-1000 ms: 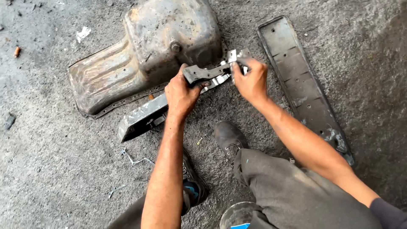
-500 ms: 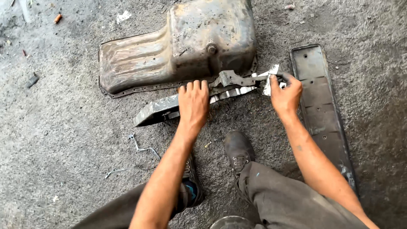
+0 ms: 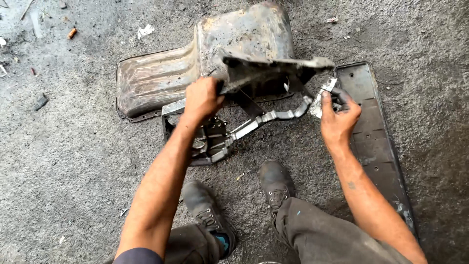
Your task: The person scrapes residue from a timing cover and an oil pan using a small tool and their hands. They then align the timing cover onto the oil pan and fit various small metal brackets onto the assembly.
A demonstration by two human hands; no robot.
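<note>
- I see a grey, gritty floor (image 3: 63, 161) filling the view, with small scraps of litter at the far left.
- A dented, rusty metal oil pan (image 3: 210, 58) lies upside down on the floor at far centre, its flange edge showing on the left.
- A long dark flat cover plate (image 3: 376, 142) lies on the floor at the right, running from far to near.
- A grey cast metal bracket frame (image 3: 254, 93) is tipped up off the floor in front of the oil pan; its far edge is raised over the pan and its near left corner sits low by the floor.
- My left hand (image 3: 201, 99) has its grip wrapped around the left part of that frame, fingers curled over the edge.
- My right hand (image 3: 338, 117) sits at the right end of the frame, over the cover plate, its grip pinching a small pale metal tab (image 3: 322, 97) between thumb and fingers.
- Two dark worn shoes (image 3: 276, 183) stand on the floor near me, below the frame.
</note>
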